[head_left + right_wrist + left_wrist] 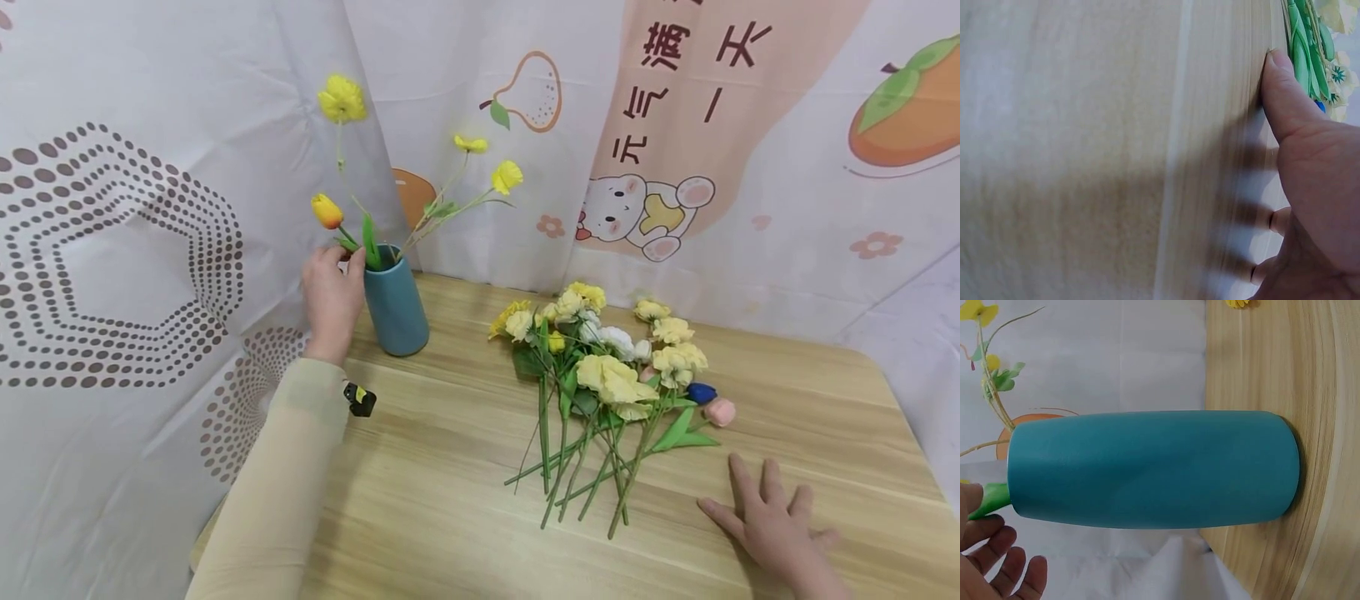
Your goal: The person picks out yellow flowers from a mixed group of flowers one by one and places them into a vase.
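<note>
A blue-green vase [397, 310] stands upright at the table's back left, yellow flowers [342, 100] rising from its mouth. At its rim my left hand [333, 287] pinches an orange-yellow tulip [327, 212] low on its green stem and leaves. In the left wrist view, thumb and index finger close on the green leaf [991, 500] beside the vase mouth, the other fingers loosely bent. My right hand [776, 521] rests on the table at the right, fingers spread and holding nothing. The lower end of the tulip's stem is hidden.
A pile of artificial flowers [615, 379], yellow, white, pink and blue, lies mid-table with green stems [577, 475] pointing toward me. Printed cloth [480, 225] hangs behind the wooden table [450, 500] and along its left side. A small black camera [360, 400] sits on my left wrist.
</note>
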